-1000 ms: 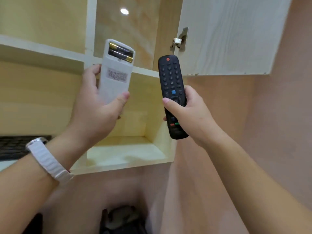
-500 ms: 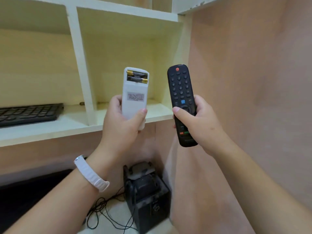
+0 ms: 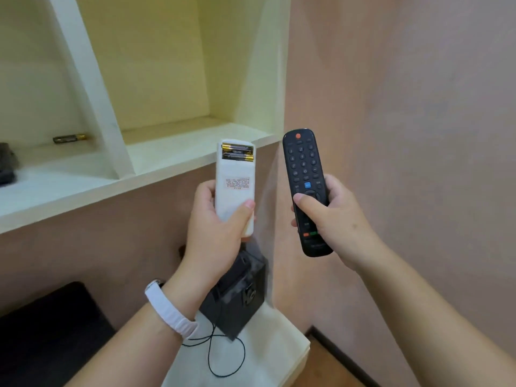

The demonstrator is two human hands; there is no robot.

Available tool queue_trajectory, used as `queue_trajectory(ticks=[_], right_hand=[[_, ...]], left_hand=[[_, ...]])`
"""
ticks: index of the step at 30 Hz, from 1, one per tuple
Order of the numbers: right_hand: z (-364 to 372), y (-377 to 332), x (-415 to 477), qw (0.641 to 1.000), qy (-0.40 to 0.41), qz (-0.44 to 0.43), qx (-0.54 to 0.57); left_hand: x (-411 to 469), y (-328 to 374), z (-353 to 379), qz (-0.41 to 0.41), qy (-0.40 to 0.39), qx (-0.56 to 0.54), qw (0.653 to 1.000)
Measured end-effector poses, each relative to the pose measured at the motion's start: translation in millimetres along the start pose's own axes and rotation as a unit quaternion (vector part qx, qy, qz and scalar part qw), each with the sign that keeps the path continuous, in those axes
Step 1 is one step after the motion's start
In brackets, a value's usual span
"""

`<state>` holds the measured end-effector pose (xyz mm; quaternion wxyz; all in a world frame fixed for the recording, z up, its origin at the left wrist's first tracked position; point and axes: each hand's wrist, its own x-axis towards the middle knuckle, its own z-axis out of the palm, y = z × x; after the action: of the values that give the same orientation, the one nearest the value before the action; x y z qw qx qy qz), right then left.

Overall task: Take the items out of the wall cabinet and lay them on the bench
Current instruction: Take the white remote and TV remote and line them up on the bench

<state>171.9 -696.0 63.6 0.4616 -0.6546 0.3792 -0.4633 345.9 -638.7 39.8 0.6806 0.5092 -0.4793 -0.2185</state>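
Left grip [image 3: 215, 238]: clasps white remote [image 3: 234, 188] (battery cover off).
Right grip [image 3: 337, 222]: clasps black remote [image 3: 303, 166].
Change: both lowered clear of the cabinet [image 3: 156, 65]; worktop [image 3: 282, 356] now below, laying down likely next.

**Layout: what I hold, and what lies around it**

1. The left remote [image 3: 236, 177] is upright in my left hand [image 3: 215, 227], on the near side of the cabinet shelf [image 3: 173, 160] edge. Two batteries [image 3: 237, 152] lie crosswise in its top end.
2. The right remote [image 3: 303, 174] is upright in my right hand [image 3: 335, 219], just right of the first and apart from it, in front of the wall [image 3: 405, 107].
3. The divider [image 3: 92, 88] stands on the shelf, far and left of my hands.
4. The loose battery [image 3: 69, 138] lies on the shelf in the compartment left of the divider.
5. The box device [image 3: 234, 297] sits on the bench [image 3: 273, 356], below my left hand, in the wall corner.
6. The cable [image 3: 223, 356] loops over the bench, near side of the box device.
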Motion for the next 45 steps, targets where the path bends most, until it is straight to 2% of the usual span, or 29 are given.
queue_trajectory(ticks=[5, 13, 21, 27, 35, 45], right_hand=[[0, 11, -38, 0.996, 0.06, 0.052, -0.035], [-25, 16, -107, 0.975, 0.183, 0.11, -0.063], [-75, 4, -203, 0.933, 0.322, 0.128, -0.094], [-106, -8, -289, 0.895, 0.411, 0.142, -0.101], [-131, -42, -459, 0.829, 0.516, 0.186, -0.109], [-115, -88, -689, 0.714, 0.659, 0.199, -0.125]], left_hand=[[-21, -19, -1, -0.068, -0.047, -0.041, 0.996], [-50, -30, 30, -0.127, -0.176, -0.082, 0.973], [-110, 2, 97, -0.124, -0.341, -0.118, 0.924], [-178, 31, 133, -0.117, -0.427, -0.125, 0.888], [-321, 97, 172, -0.137, -0.542, -0.158, 0.814], [-528, 186, 167, -0.108, -0.678, -0.192, 0.702]])
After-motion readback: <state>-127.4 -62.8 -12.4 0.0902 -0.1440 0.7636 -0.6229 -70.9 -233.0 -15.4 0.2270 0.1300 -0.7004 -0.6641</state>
